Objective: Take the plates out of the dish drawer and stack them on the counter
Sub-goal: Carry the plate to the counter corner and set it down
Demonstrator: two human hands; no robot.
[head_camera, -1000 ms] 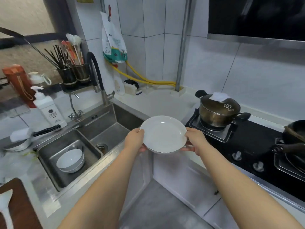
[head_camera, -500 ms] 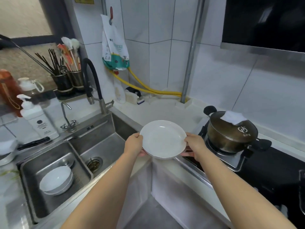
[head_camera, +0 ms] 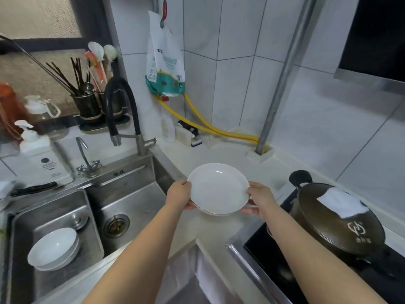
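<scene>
A white plate with a thin gold rim hangs level just above the pale counter in the corner between sink and stove. My left hand grips its left rim, thumb on top. My right hand grips the right rim the same way, fingers curled underneath. Whether more plates sit beneath the one I see is hidden. The dish drawer is out of view.
A steel double sink lies to the left, with stacked white bowls in its basket. A dark lidded pot stands on the black stove at right. A black faucet, yellow hoses and a soap bottle line the back.
Both hands have carried the plate forward over the counter corner. My view has come closer and turned left, so the pot now sits at the right edge.
</scene>
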